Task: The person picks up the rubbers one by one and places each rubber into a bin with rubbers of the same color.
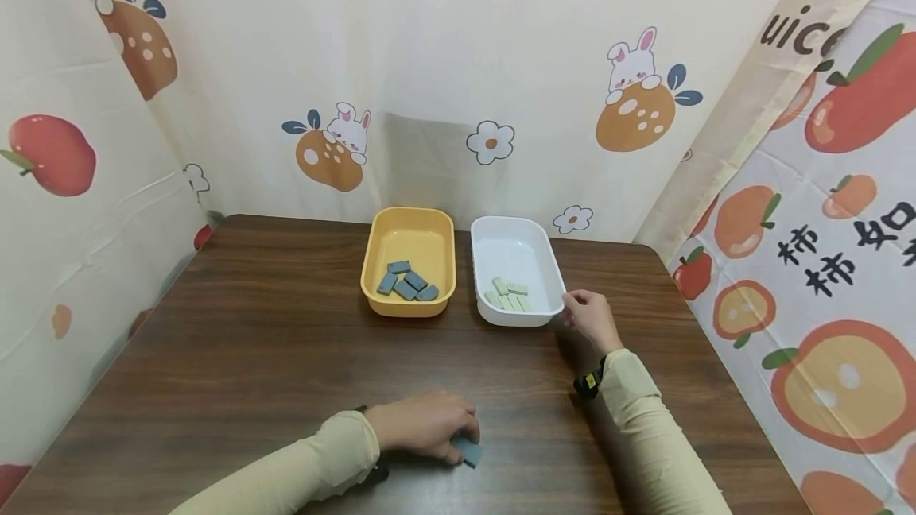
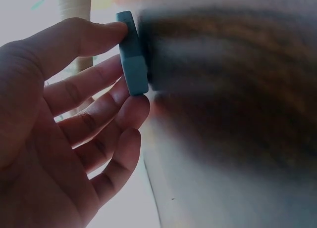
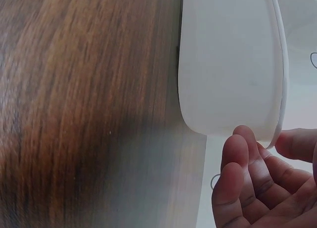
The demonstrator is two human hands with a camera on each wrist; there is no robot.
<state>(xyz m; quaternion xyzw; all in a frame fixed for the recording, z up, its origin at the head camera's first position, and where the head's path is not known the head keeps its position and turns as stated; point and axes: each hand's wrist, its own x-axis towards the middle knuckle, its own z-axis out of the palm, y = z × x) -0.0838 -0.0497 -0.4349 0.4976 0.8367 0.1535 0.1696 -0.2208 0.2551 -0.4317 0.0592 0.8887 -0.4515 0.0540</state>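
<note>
Near the front of the table, my left hand pinches a small blue-grey block between thumb and fingertips. In the left wrist view the block has a slanted end, and the thumb presses one face. My right hand holds the white plastic tray by its near right corner. The right wrist view has the thumb at the rim and fingers against the wall. Several pale green blocks lie in the near part of that tray.
A yellow tray with several blue-grey blocks stands left of the white one, a narrow gap between them. Both are at the back of the dark wooden table. Printed curtains hang behind and at both sides.
</note>
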